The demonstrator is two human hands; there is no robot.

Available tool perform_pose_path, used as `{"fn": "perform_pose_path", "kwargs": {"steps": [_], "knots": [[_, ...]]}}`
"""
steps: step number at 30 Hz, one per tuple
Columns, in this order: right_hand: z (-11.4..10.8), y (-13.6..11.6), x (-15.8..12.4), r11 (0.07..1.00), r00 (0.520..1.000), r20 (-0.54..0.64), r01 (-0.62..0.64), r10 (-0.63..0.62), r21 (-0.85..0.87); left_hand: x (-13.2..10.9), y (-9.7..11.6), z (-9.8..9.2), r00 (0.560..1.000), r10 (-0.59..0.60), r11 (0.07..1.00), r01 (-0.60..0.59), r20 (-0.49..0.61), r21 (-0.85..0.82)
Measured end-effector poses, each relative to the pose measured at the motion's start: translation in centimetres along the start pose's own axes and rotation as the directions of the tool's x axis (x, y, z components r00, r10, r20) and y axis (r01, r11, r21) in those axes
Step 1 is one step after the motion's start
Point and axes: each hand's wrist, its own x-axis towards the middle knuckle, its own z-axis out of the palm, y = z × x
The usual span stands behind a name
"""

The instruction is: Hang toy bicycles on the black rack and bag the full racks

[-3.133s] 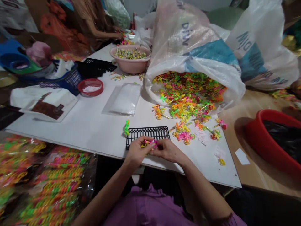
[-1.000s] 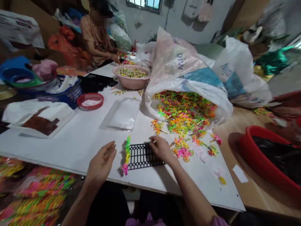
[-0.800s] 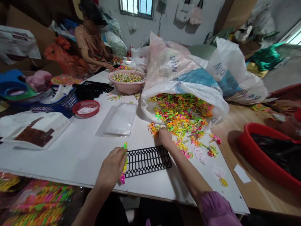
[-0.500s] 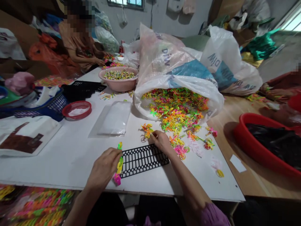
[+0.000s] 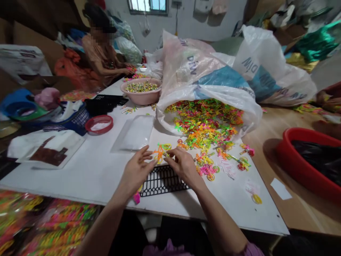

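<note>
Lying at the lower left, below the table edge, clear plastic packs (image 5: 50, 224) hold rows of multicoloured rubber bands. Above them on the white table (image 5: 66, 185) rests a white bag with a brown patch (image 5: 48, 153), and past it are a blue-green bowl (image 5: 20, 108), a pink bag (image 5: 48, 97) and a blue plastic basket (image 5: 80, 119). A seated co-worker (image 5: 102, 53) handles bands at the far end of the table, beneath a barred window (image 5: 147, 5). Along the tabletop sit a small red basket (image 5: 89, 125) of something white, a stack of black racks (image 5: 105, 103), and a pink basin (image 5: 140, 103) heaped with small bundled bands, with a flat clear plastic sleeve (image 5: 137, 132) nearer the person. The left hand (image 5: 135, 174) is open, fingers spread wide, just beside a tangle of orange and yellow bands (image 5: 160, 153) on the table. A pink-tipped strip of bands (image 5: 136, 198) shows below that hand, though whether the hand grips it cannot be told. The right hand (image 5: 183, 165) closes to a narrow pinch at the tangle's edge, its hold unclear. A black lattice rack (image 5: 162, 181) lies beneath both hands. Further right, a large white sack (image 5: 205, 67) lies open, spilling bright bands (image 5: 202, 124) over the table, a second sack (image 5: 274, 67) sits behind it, and a red tub (image 5: 301, 133) lined with black plastic stands on a wooden surface (image 5: 266, 153).
</note>
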Motion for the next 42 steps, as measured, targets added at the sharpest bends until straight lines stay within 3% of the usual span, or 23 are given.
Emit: {"fn": "perform_pose_path", "kwargs": {"steps": [2,4,7,11,15,20,22,24,26,28,31,34,37,42], "knots": [[0.4,-1.5,-0.8,0.998,0.999,0.011,0.052,-0.051,-0.046,0.3,0.4,1.3,0.996,-0.072,0.969,0.082,0.05,-0.233],[0.9,-2.3,-1.4,0.999,0.999,-0.008,0.033,-0.033,-0.002,0.3,0.8,2.0,0.994,-0.102,0.941,0.109,0.04,-0.32],[1.5,-2.4,-2.1,0.989,0.997,-0.006,-0.073,0.075,0.129,-0.3,1.3,1.7,0.994,-0.094,0.959,0.107,0.062,-0.262],[1.8,-2.4,-2.5,0.942,0.958,0.194,-0.254,0.213,0.218,-1.4,1.5,0.3,0.979,-0.098,0.983,0.124,0.181,-0.138],[2.0,-2.9,-3.0,0.937,0.93,0.323,-0.259,0.177,0.233,-2.1,1.1,-0.2,0.947,-0.184,0.978,0.204,0.264,-0.048],[1.8,-3.2,-3.2,0.905,0.893,0.445,-0.237,0.059,0.354,-2.5,1.6,-0.7,0.974,-0.025,0.999,0.019,0.224,0.031],[1.7,-3.4,-3.0,0.906,0.917,0.395,-0.216,0.06,0.364,-2.3,2.0,-2.0,0.985,0.031,0.991,-0.052,0.169,0.125],[1.9,-3.4,-2.7,0.909,0.967,0.216,-0.21,0.138,0.359,-2.1,2.0,-3.8,0.997,0.066,0.973,-0.073,0.036,0.22],[3.0,-3.0,-2.4,0.891,0.973,0.085,-0.23,0.214,0.392,-2.0,1.4,-5.6,0.988,0.126,0.931,-0.089,-0.085,0.353],[5.0,-2.2,-2.3,0.875,0.962,0.116,-0.272,0.246,0.401,-2.1,0.2,-6.5,0.975,0.219,0.852,-0.177,-0.028,0.493],[9.0,-0.6,-2.5,0.898,0.94,0.182,-0.331,0.288,0.291,-2.2,-2.1,-5.9,0.938,0.277,0.766,-0.347,0.21,0.542],[11.7,0.4,-2.5,0.931,0.954,0.117,-0.295,0.275,0.215,-1.8,-3.7,-4.6,0.907,0.307,0.731,-0.419,0.288,0.539],[12.1,0.4,-2.2,0.976,0.972,0.142,-0.2,0.187,0.085,-1.1,-4.1,-4.0,0.887,0.318,0.711,-0.457,0.335,0.535],[11.2,-0.5,-2.0,0.969,0.949,0.271,-0.099,0.16,-0.225,-0.6,-4.2,-4.1,0.908,0.287,0.754,-0.411,0.307,0.512]]}}
